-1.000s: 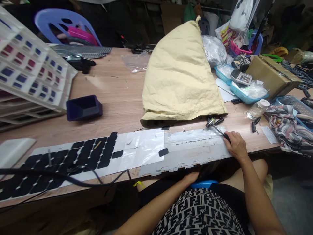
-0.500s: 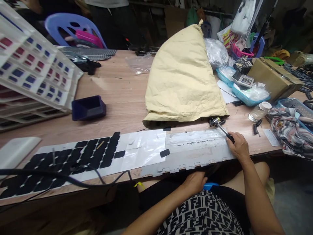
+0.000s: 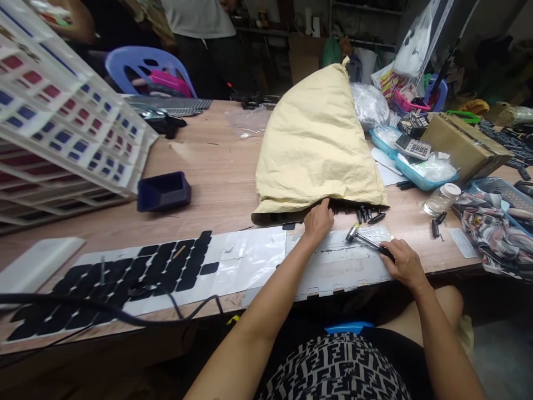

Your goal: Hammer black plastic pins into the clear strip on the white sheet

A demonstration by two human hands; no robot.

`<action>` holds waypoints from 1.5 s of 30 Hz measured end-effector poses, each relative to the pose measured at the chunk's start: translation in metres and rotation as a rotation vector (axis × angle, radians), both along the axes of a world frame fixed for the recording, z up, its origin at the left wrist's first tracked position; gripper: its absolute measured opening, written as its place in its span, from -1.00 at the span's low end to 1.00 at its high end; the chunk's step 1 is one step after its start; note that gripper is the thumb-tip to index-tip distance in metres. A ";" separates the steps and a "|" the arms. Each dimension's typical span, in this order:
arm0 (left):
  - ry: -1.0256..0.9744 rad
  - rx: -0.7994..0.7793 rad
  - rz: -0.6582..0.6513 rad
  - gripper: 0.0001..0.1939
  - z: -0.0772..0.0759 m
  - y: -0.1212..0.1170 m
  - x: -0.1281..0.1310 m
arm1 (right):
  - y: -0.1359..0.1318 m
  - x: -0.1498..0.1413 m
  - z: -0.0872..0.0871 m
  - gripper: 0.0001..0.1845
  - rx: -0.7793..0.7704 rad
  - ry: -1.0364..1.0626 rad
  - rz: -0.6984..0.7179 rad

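My left hand (image 3: 318, 220) reaches across the long grey metal strip (image 3: 333, 266) to the open bottom edge of the big yellow paper sack (image 3: 316, 139), fingers curled at small black parts spilling from it; what they hold is hidden. My right hand (image 3: 403, 263) grips the black handle of a small metal hammer (image 3: 361, 238), whose head rests on the strip. A white sheet with rows of black pads (image 3: 137, 275) lies to the left along the wooden table's (image 3: 216, 178) front edge.
A dark blue tray (image 3: 163, 191) and stacked white racks (image 3: 62, 133) stand at left. Blue baskets with a calculator (image 3: 412, 148), a cardboard box (image 3: 462, 139), a jar (image 3: 442, 198) and patterned cloth (image 3: 487, 222) crowd the right. A black cable (image 3: 125, 314) crosses the front. A person stands behind a blue chair (image 3: 145, 69).
My left hand has risen from my lap to the sack's open edge. The hammer has swung left and down onto the strip in my right hand. The view has tilted up.
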State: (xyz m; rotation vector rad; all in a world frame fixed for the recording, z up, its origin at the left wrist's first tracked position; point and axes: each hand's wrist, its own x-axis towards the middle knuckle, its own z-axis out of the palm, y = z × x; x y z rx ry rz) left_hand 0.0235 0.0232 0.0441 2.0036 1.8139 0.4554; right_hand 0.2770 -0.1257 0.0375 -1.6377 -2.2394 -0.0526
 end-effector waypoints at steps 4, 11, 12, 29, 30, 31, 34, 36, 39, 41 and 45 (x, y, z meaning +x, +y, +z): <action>0.009 0.045 0.089 -0.65 -0.009 0.017 0.011 | 0.000 0.001 -0.001 -0.76 0.010 0.014 0.027; 0.010 0.019 0.160 -0.69 -0.009 0.030 0.030 | 0.002 0.004 -0.003 -0.75 -0.010 0.036 0.021; 0.005 0.007 0.154 -0.71 -0.006 0.028 0.026 | 0.002 0.004 -0.004 -0.75 -0.012 0.041 0.019; -0.340 0.062 -0.210 -0.84 -0.036 -0.041 -0.011 | -0.004 -0.004 0.004 -0.72 -0.046 0.270 -0.002; -0.349 0.060 -0.215 -0.85 -0.036 -0.040 -0.012 | -0.007 -0.009 0.005 -0.70 -0.048 0.328 -0.010; -0.356 0.057 -0.215 -0.85 -0.036 -0.040 -0.012 | -0.010 -0.016 0.006 -0.69 -0.058 0.389 -0.019; -0.369 0.051 -0.213 -0.86 -0.037 -0.040 -0.013 | -0.017 -0.035 0.009 -0.66 -0.094 0.469 -0.065; -0.373 0.041 -0.216 -0.85 -0.036 -0.041 -0.013 | -0.021 -0.044 0.011 -0.66 -0.099 0.451 -0.093; -0.374 0.024 -0.217 -0.85 -0.035 -0.041 -0.012 | -0.025 -0.052 0.013 -0.66 -0.096 0.424 -0.096; -0.371 0.018 -0.212 -0.86 -0.034 -0.041 -0.012 | -0.027 -0.054 0.013 -0.65 -0.098 0.407 -0.098; -0.364 0.002 -0.208 -0.84 -0.031 -0.041 -0.011 | -0.029 -0.055 0.014 -0.65 -0.121 0.358 -0.132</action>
